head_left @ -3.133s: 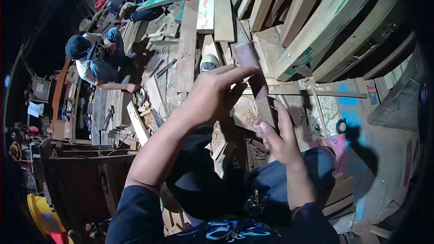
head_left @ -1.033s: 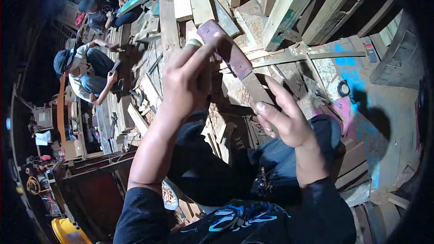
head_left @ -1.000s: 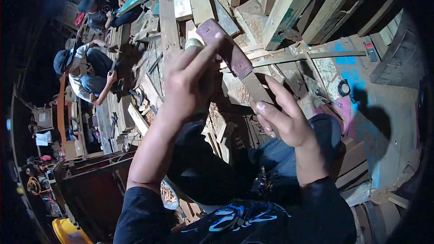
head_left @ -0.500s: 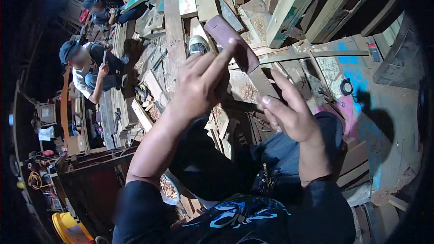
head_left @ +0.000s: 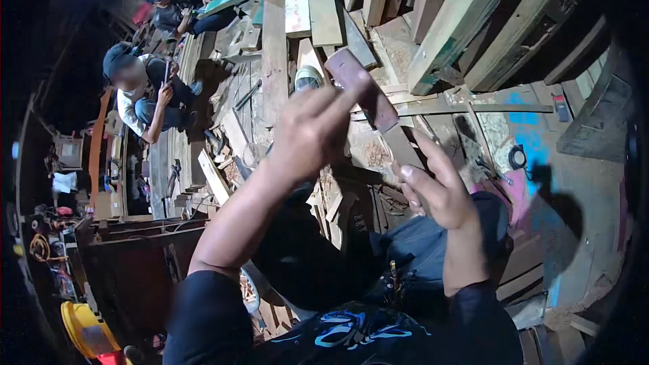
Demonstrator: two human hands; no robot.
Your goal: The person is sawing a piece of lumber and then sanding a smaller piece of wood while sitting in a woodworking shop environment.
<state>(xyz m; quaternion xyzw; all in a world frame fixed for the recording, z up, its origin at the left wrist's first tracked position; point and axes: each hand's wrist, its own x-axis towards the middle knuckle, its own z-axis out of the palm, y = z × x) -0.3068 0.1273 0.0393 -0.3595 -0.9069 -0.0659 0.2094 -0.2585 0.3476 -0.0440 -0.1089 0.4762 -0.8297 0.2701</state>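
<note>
My left hand [head_left: 307, 125] is closed at the upper part of a long flat piece, its index finger laid along a reddish-brown sheet [head_left: 387, 113] that looks like sandpaper. A greyish-brown wooden strip [head_left: 403, 149] sticks out below the sheet. At that lower end my right hand [head_left: 436, 186] grips the strip between thumb and fingers. The piece is tilted, its upper end toward the far left. My left thumb and most of its other fingers are hidden or blurred.
Planks and thick beams [head_left: 466, 20] stand across the far side. Wood shavings and offcuts lie around my legs. Two people sit at the far left, one holding a thin tool [head_left: 167, 71]. A black tape roll [head_left: 517, 157] lies at right, a yellow bucket [head_left: 88, 330] at lower left.
The view has shifted slightly, so the surroundings sit a little lower and to the right at the far side. Both hands keep their hold on the sheet and strip, which are slightly lower.
</note>
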